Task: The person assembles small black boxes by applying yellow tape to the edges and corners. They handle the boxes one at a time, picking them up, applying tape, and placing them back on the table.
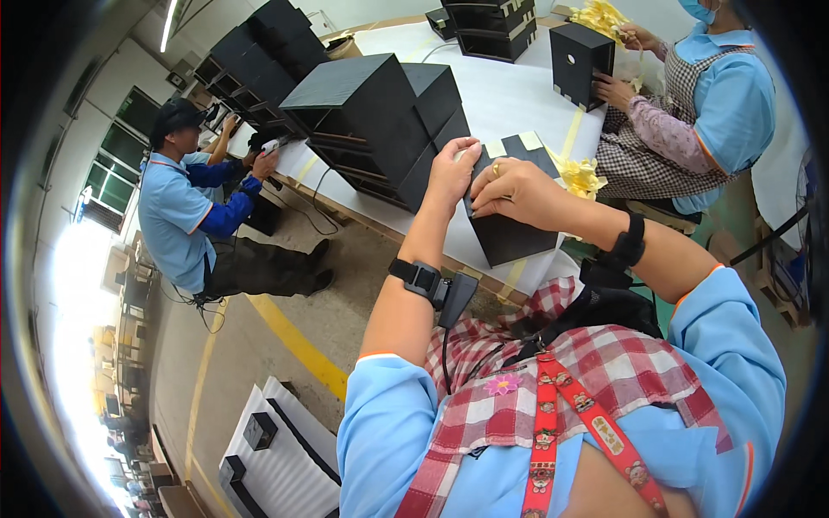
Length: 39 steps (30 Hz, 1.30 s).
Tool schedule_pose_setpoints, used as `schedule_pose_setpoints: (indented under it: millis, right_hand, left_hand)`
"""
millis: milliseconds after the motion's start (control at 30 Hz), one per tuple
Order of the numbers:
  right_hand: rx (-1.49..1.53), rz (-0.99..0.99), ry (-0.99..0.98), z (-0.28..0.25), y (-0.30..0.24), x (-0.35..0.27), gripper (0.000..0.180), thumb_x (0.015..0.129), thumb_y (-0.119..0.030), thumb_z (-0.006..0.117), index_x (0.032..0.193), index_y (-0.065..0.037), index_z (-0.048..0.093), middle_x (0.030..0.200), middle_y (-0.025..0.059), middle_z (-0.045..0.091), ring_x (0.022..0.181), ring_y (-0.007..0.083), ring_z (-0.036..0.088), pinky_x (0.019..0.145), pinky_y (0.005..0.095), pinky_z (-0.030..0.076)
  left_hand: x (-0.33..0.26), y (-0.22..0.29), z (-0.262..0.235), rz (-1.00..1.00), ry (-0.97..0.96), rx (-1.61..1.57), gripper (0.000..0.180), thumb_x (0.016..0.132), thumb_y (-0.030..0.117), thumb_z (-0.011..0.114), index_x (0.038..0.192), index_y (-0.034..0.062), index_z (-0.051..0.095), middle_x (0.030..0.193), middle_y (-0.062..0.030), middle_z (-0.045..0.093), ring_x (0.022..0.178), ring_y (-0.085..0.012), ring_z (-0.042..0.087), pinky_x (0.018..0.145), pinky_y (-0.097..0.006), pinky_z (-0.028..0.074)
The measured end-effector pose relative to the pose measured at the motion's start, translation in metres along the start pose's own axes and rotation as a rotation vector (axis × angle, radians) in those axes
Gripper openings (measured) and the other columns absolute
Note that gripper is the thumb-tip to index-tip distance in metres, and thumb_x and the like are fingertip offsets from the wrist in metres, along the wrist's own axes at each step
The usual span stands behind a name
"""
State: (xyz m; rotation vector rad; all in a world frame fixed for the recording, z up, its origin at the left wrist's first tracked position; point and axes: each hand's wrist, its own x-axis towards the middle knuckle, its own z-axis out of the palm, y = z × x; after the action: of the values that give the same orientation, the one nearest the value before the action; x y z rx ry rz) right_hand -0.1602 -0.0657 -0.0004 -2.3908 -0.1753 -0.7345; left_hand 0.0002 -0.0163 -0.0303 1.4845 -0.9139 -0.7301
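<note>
Left hand [451,180] curls its fingers at the black box's [511,242] upper left edge, right hand [528,197] bunches its fingertips low along that side; can't tell what they pinch! The box sits at the white-topped table's [496,97] near edge, stacked black boxes [367,121] left, crumpled yellow strips [584,180] right.

1. I'm wearing a light-blue shirt [665,466] with orange-edged sleeves [380,423].
2. I'm sporting a red-and-white checked apron [484,432] (pink flower [503,384] included) and red patterned lanyard [546,419].
3. I'm wearing black forearm straps [420,278] and a ring [496,169].
</note>
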Motion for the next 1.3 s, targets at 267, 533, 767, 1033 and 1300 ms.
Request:
schedule_pose_setpoints:
  millis: [267,533,767,1033,1300]
  right_hand:
    - [-0.2,-0.065,0.14,0.021,-0.007,-0.004,0.008,0.074,-0.007,0.064,0.073,-0.007,0.056,0.076,0.0045,0.059,0.077,0.0242,0.055,0.074,0.0344,0.041]
    - [-0.183,-0.142,0.092,0.009,-0.008,-0.025,0.01,0.074,-0.005,0.062,0.074,-0.007,0.053,0.08,0.0048,0.058,0.076,0.0244,0.054,0.075,0.034,0.041]
    - [-0.224,-0.1,0.109,-0.012,-0.021,-0.041,0.029,0.072,-0.011,0.07,0.1,-0.011,0.061,0.096,0.0032,0.062,0.087,0.0246,0.056,0.081,0.0344,0.042]
    - [-0.071,0.241,0.062,-0.004,-0.011,-0.015,0.028,0.068,-0.013,0.073,0.093,-0.008,0.063,0.086,0.0062,0.063,0.079,0.0268,0.06,0.07,0.0345,0.048]
    - [-0.247,0.159,0.303,0.002,0.007,0.0,0.005,0.07,-0.008,0.068,0.076,-0.008,0.069,0.083,0.0036,0.065,0.079,0.0251,0.06,0.069,0.0339,0.048]
  left_hand:
    - [-0.012,0.012,-0.003,0.182,-0.119,0.368,0.032,0.089,0.028,0.056,0.112,0.0066,0.059,0.123,-0.014,0.048,0.113,-0.0196,0.046,0.095,-0.033,0.037]
    - [-0.016,-0.002,0.007,0.325,0.001,0.612,0.027,0.087,0.027,0.054,0.111,0.016,0.061,0.137,-0.0233,0.033,0.126,-0.0387,0.031,0.104,-0.043,0.027]
    - [-0.009,-0.006,0.004,0.378,-0.009,0.624,0.027,0.088,0.026,0.053,0.111,0.0146,0.06,0.135,-0.0226,0.036,0.125,-0.0377,0.032,0.104,-0.043,0.028]
    - [-0.001,-0.004,-0.007,0.546,-0.03,0.638,0.025,0.087,0.022,0.055,0.108,0.0094,0.061,0.118,-0.0211,0.052,0.111,-0.0324,0.05,0.094,-0.038,0.039]
    - [-0.028,0.039,-0.027,0.275,0.178,0.256,0.027,0.085,0.015,0.056,0.108,0.0004,0.06,0.104,-0.0144,0.062,0.1,-0.0211,0.058,0.087,-0.03,0.043]
